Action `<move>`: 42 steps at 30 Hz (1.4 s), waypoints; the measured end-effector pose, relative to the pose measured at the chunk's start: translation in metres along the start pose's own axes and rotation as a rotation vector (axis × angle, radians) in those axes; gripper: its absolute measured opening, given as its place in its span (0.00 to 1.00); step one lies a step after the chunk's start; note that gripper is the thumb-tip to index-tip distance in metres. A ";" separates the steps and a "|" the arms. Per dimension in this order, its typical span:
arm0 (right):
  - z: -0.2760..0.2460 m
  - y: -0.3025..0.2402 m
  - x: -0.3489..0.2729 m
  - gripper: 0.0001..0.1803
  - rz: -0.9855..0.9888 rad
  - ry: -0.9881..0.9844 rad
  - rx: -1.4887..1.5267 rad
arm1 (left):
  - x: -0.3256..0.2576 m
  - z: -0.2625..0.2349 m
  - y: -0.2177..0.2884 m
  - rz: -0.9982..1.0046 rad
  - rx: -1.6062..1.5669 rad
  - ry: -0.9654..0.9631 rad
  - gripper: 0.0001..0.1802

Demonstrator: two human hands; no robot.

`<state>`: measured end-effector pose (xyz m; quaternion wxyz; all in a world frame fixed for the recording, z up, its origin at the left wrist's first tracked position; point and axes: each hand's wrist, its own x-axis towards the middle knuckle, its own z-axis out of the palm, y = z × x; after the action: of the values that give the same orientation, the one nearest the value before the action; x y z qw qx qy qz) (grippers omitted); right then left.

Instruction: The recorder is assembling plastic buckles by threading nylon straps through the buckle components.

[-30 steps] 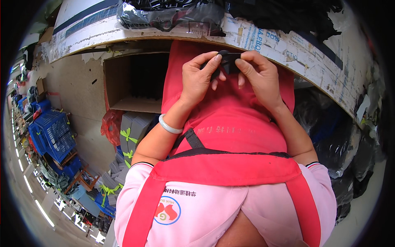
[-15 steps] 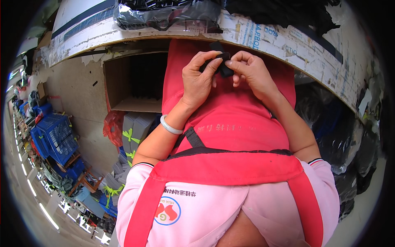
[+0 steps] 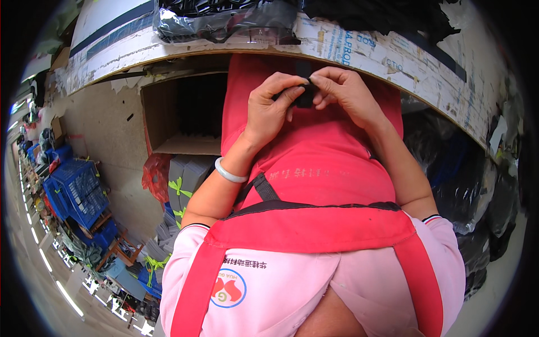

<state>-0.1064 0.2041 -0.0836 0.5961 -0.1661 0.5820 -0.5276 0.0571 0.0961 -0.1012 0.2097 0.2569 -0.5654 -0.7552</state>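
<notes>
Over the lap of my red apron (image 3: 331, 151), both hands meet at a small black strap-like piece (image 3: 305, 100). My left hand (image 3: 270, 106) pinches it between thumb and forefinger, and a white bangle (image 3: 229, 171) circles that wrist. From the other side, my right hand (image 3: 349, 98) pinches at the same piece, its thumb and fingertips close to the left ones. The fingers cover much of the piece, so its exact kind cannot be made out. Part of it hangs below the fingertips and a dark strip shows above them.
Just beyond my hands runs the edge of a worn white tabletop (image 3: 365, 50). On it lie a clear plastic bag of black parts (image 3: 224, 22) and black fabric (image 3: 387, 17). An open cardboard box (image 3: 185, 146) is under the table at left; dark plastic bags (image 3: 455, 185) lie at right.
My fingertips have come closer together over the black piece. Its slanted strip now hangs straighter, and the loop that stuck up by my left fingers is mostly covered.
</notes>
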 end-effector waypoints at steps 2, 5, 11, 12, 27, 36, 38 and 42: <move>-0.009 0.002 0.003 0.12 0.018 -0.050 -0.055 | -0.004 0.000 -0.001 0.029 0.100 -0.089 0.08; -0.007 0.000 0.001 0.11 0.034 -0.095 -0.137 | -0.010 0.002 -0.003 0.099 0.117 -0.062 0.08; -0.002 0.013 0.004 0.08 -0.495 0.111 -0.282 | -0.012 0.003 0.006 0.070 0.071 -0.148 0.08; 0.000 0.009 0.001 0.07 -0.417 0.099 -0.266 | -0.013 0.002 0.006 0.072 0.070 -0.145 0.08; 0.013 -0.007 0.009 0.07 -0.433 0.307 -0.211 | -0.029 0.000 -0.005 -0.211 -0.317 -0.078 0.08; 0.060 -0.032 0.010 0.16 -0.403 -0.102 -0.366 | -0.025 -0.003 -0.023 -0.396 -0.554 -0.126 0.15; 0.038 -0.016 0.010 0.13 -0.265 -0.002 -0.459 | -0.025 -0.003 -0.024 -0.295 -0.522 -0.062 0.17; 0.019 0.005 0.001 0.11 -0.086 -0.141 -0.444 | -0.025 -0.003 -0.028 -0.265 -0.401 -0.137 0.19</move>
<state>-0.0878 0.1974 -0.0834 0.5610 -0.3541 0.6332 -0.3986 0.0779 0.1165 -0.1250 0.1167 0.2304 -0.3786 -0.8888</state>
